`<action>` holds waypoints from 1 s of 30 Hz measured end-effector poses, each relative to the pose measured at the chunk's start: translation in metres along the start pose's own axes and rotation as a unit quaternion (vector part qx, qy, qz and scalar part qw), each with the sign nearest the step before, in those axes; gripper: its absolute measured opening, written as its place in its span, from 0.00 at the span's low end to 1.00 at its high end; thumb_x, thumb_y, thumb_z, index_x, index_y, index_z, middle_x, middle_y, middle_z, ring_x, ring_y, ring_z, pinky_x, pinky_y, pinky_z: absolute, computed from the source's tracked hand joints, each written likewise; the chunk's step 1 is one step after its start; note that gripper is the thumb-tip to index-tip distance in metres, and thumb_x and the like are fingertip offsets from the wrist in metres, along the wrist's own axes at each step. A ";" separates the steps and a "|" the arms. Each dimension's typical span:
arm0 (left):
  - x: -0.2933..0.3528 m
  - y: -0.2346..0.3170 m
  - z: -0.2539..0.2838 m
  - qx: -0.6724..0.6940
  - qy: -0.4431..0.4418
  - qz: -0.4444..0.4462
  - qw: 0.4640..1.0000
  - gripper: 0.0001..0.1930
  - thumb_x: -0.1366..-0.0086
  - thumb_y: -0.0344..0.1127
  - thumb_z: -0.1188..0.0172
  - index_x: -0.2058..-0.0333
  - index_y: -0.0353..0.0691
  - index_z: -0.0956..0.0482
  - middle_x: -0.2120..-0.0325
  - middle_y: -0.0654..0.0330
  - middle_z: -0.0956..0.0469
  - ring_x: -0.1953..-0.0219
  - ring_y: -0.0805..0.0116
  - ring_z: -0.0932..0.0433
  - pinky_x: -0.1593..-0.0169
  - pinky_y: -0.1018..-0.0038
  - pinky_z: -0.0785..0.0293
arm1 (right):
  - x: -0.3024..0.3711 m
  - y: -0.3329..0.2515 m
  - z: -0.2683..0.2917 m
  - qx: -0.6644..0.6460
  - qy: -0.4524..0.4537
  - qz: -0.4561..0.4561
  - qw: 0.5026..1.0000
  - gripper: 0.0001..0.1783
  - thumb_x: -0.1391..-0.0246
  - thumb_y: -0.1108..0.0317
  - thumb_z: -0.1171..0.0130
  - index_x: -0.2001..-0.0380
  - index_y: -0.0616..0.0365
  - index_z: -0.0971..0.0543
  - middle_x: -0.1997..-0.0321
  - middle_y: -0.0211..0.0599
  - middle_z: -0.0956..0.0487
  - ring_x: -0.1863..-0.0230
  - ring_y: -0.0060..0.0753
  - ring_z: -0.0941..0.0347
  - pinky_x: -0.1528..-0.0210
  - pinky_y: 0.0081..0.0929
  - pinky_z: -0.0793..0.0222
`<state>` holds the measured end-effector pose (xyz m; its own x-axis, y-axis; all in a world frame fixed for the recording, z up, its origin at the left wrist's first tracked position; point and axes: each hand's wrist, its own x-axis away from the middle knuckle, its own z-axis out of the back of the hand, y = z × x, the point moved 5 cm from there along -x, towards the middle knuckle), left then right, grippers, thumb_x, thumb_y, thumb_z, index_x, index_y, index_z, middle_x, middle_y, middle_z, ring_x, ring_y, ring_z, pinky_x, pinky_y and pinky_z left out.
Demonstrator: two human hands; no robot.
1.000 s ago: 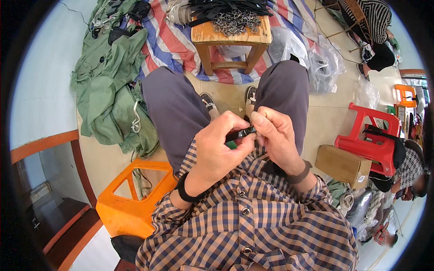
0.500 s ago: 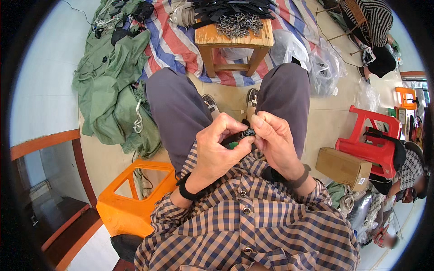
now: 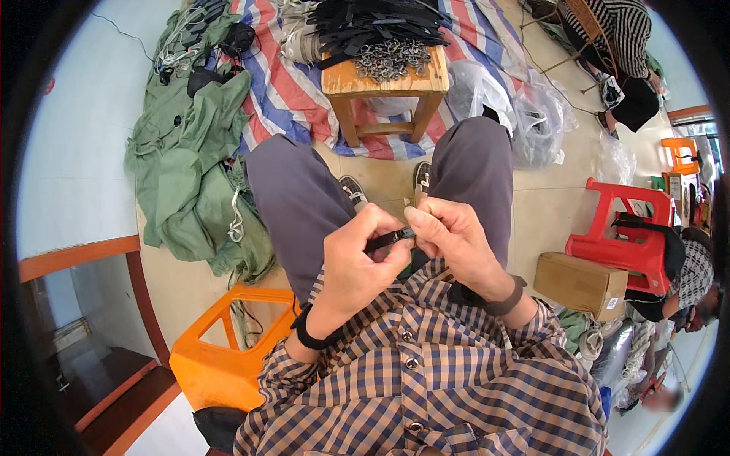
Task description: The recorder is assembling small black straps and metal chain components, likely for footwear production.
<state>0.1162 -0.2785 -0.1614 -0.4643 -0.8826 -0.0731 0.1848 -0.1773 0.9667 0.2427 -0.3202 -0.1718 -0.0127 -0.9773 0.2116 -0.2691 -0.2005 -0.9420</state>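
Observation:
Above my lap, my left hand (image 3: 359,258) is closed, pinching a short black strap (image 3: 382,242) between thumb and fingers. My right hand (image 3: 458,239) pinches the strap's other end, its thumb tip close to my left fingertips. A small dark fitting shows on the strap between the two hands, but its shape is too small to make out. A bit of green shows below the hands. Beyond my knees, a wooden stool (image 3: 341,80) bears a pile of black straps (image 3: 372,26) and a heap of metal snap hooks (image 3: 391,59).
Green cloth (image 3: 190,159) lies at left on a striped sheet (image 3: 293,87) and the floor. An orange plastic stool (image 3: 201,368) stands near my left side. To the right are a cardboard box (image 3: 578,283), a red stool (image 3: 608,247) and clear plastic bags (image 3: 536,125). Other people sit farther right.
My hands have shifted slightly left with the strap. The strap has turned, so more of its black length shows by my left fingers. The whole view has tilted a little.

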 end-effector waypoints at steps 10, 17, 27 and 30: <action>0.004 -0.014 0.005 0.090 -0.011 -0.003 0.996 0.09 0.50 0.21 0.39 0.70 0.36 0.29 0.80 0.65 0.28 0.80 0.83 0.30 0.77 0.85 0.34 | -0.004 0.011 -0.004 -0.074 -0.014 -0.059 0.995 0.20 0.39 0.56 0.52 0.82 0.54 0.31 0.85 0.19 0.37 0.82 0.10 0.45 0.80 0.12 0.51; -0.003 -0.032 0.003 0.509 -0.152 0.249 0.810 0.05 0.41 0.25 0.45 0.66 0.39 0.29 0.78 0.62 0.26 0.85 0.86 0.38 0.82 0.87 0.46 | -0.012 -0.037 0.003 0.063 -0.075 -0.021 0.995 0.16 0.40 0.57 0.50 0.74 0.57 0.26 0.78 0.23 0.29 0.76 0.09 0.37 0.75 0.10 0.42; -0.004 -0.025 -0.008 0.481 -0.246 0.327 0.776 0.08 0.39 0.30 0.44 0.62 0.36 0.29 0.75 0.71 0.33 0.80 0.86 0.37 0.78 0.88 0.43 | -0.015 -0.045 -0.001 0.209 -0.070 0.159 0.962 0.06 0.50 0.71 0.40 0.69 0.61 0.21 0.75 0.32 0.27 0.74 0.24 0.30 0.71 0.21 0.34; -0.017 -0.020 0.000 0.330 -0.161 0.197 0.909 0.09 0.39 0.31 0.46 0.62 0.35 0.29 0.72 0.68 0.29 0.75 0.81 0.31 0.70 0.83 0.35 | -0.015 -0.042 0.003 0.208 0.041 0.132 0.968 0.07 0.51 0.70 0.39 0.69 0.61 0.20 0.76 0.34 0.25 0.76 0.25 0.29 0.73 0.21 0.35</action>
<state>0.1204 -0.2603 -0.1799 -0.7239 -0.6286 0.2842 -0.1188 0.5194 0.8462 0.2571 -0.2977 -0.1365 -0.1094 -0.9928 -0.0478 0.1654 0.0292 -0.9858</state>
